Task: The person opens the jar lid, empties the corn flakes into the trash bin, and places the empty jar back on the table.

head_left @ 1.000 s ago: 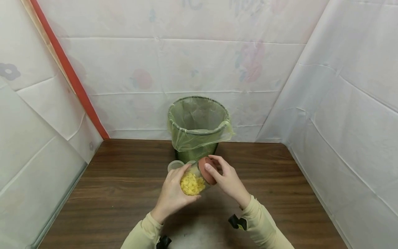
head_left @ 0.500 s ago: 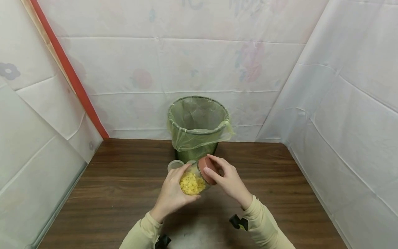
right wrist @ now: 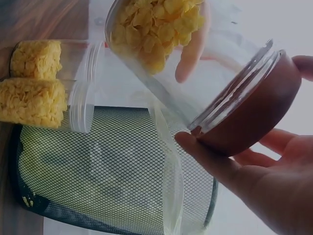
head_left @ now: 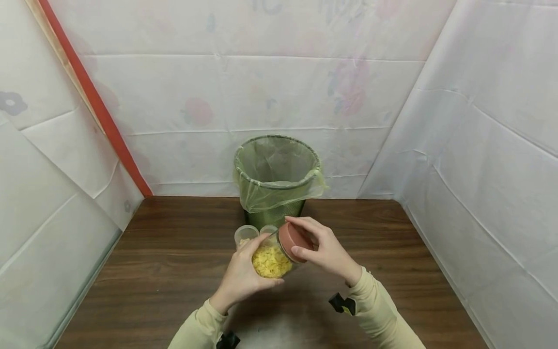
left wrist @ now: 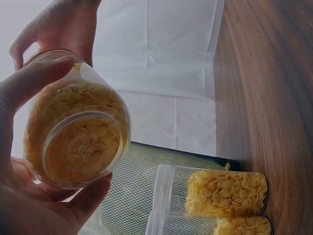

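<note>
A clear jar [head_left: 271, 259] of yellow flakes, tilted with its mouth toward the right, is held above the wooden table [head_left: 165, 271] in front of the bin. My left hand [head_left: 241, 276] grips the jar's body [left wrist: 73, 132]. My right hand [head_left: 323, 248] holds its brown lid [head_left: 291, 241], fingers curled round the rim [right wrist: 249, 117]. In the right wrist view the lid sits on the jar's mouth at a slight angle. Two more clear jars [head_left: 246, 234] [left wrist: 222, 192] holding flakes stand, lidless, just behind the held one.
A green mesh waste bin [head_left: 276, 179] lined with a thin plastic bag stands at the table's back centre. White sheeting [head_left: 479, 160] walls the table on the left, back and right. A red strip [head_left: 93, 97] runs down the left wall.
My right hand has turned on the lid, thumb sliding lower round the rim and wrist shifting right. The jar and left hand have hardly moved.
</note>
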A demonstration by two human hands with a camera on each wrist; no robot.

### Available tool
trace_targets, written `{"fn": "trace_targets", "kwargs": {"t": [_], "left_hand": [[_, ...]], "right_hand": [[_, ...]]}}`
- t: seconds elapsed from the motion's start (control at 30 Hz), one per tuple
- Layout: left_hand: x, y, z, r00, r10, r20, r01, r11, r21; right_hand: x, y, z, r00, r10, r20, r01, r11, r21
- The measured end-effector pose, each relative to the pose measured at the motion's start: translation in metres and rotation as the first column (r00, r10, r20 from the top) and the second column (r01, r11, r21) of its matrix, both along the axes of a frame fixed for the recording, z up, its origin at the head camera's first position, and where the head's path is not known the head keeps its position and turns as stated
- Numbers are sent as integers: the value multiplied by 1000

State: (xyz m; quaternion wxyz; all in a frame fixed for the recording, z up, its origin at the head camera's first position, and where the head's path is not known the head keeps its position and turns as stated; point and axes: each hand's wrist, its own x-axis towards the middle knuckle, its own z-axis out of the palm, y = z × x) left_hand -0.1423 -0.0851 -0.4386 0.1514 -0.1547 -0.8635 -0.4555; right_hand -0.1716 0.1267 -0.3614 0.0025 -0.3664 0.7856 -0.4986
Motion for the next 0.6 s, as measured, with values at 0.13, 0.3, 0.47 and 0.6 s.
{"fn": "trace_targets", "kwargs": {"t": [0.13,0.3,0.47,0.6], "left_hand": [[0,0,1,1000,-24,2,24,999,24],[0,0,4,999,-40,21,39,998,55],[0,1,5,998,-42,52,38,997,70],[0,2,5,996,-43,73,37,996,86]], "right_hand": [[-4,2,-6,999,18,-44,-19,1000,-22],[-14,6,-19,995,36,-97,-43,997,-65],[-16,7,-19,996,46,-79,-53,994,-93],[-15,8,-17,996,46,-80,-55,993,-102]]}}
